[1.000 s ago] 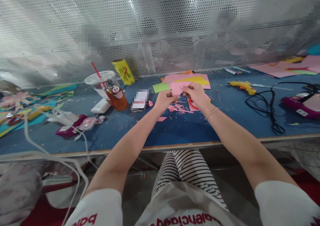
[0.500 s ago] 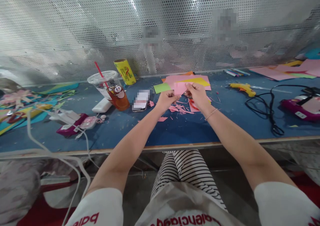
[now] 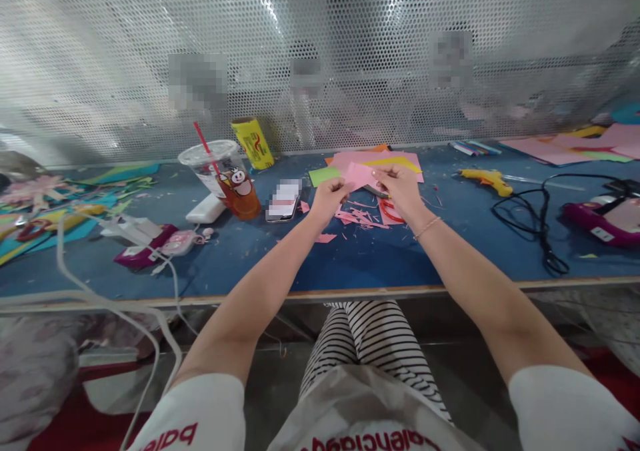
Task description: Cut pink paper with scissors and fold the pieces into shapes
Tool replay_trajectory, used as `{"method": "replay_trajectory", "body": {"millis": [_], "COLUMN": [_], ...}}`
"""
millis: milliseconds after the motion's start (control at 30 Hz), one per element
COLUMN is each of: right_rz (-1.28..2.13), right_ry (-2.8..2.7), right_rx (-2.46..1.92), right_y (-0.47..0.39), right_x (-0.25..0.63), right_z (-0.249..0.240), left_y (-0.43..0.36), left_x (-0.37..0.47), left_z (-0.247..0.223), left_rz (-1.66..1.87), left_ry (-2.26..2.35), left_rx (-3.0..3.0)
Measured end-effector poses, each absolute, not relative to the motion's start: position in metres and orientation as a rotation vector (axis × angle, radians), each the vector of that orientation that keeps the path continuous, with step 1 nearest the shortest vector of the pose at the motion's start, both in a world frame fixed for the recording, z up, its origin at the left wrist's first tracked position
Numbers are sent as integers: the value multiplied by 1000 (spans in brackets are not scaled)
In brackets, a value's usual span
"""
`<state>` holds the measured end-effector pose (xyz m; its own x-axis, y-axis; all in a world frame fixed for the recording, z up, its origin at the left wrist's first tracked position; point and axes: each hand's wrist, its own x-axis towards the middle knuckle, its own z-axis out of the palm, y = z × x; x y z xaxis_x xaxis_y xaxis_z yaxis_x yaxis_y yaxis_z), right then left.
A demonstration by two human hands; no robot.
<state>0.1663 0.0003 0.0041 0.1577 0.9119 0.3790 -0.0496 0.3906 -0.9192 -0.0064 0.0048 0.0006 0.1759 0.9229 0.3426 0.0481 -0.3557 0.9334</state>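
Note:
A small piece of pink paper (image 3: 359, 175) is held up over the table between my two hands. My left hand (image 3: 330, 198) pinches its left edge, and my right hand (image 3: 401, 186) pinches its right edge. Behind it lies a stack of coloured sheets, with pink paper (image 3: 345, 158), yellow paper (image 3: 406, 163) and green paper (image 3: 323, 175) showing. Below my hands are thin pink paper scraps (image 3: 363, 218). Red-handled scissors (image 3: 387, 210) lie partly hidden beside my right hand.
Left of my hands are a phone (image 3: 284, 201), a plastic cup of tea (image 3: 240, 198), a yellow tube (image 3: 254, 146) and a white block (image 3: 206, 208). At right lie a yellow glue gun (image 3: 487, 180), its black cable (image 3: 537, 221) and a purple holder (image 3: 595, 228). A perforated metal panel (image 3: 350, 91) stands behind.
The pink paper has tilted and shifted slightly between my hands. My right fingers have spread a little along its edge, and more of the dark thing beneath shows.

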Motion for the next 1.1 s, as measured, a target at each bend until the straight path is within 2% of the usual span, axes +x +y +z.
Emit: {"method": "replay_trajectory", "body": {"millis": [167, 300, 500, 700, 867, 1100], "right_rz": [879, 884, 966, 986, 812, 804], "right_ry": [-1388, -1543, -1479, -1612, -1613, -1507], "right_rx": [-985, -1025, -975, -992, -978, -959], "right_y": [-1, -2, -5, -12, -8, -4], "right_x": [166, 162, 154, 149, 153, 157], "right_z": [1, -5, -9, -5, -7, -8], "left_y": [8, 6, 2, 7, 6, 3], "left_x": [-10, -7, -2, -4, -5, -1], "left_z": [3, 5, 6, 3, 4, -1], "left_rz": [1428, 1476, 1515, 1534, 1486, 1313], "left_ry": [1024, 908, 773, 834, 827, 736], "left_rx": [1556, 1357, 1155, 1087, 1155, 1239]}}
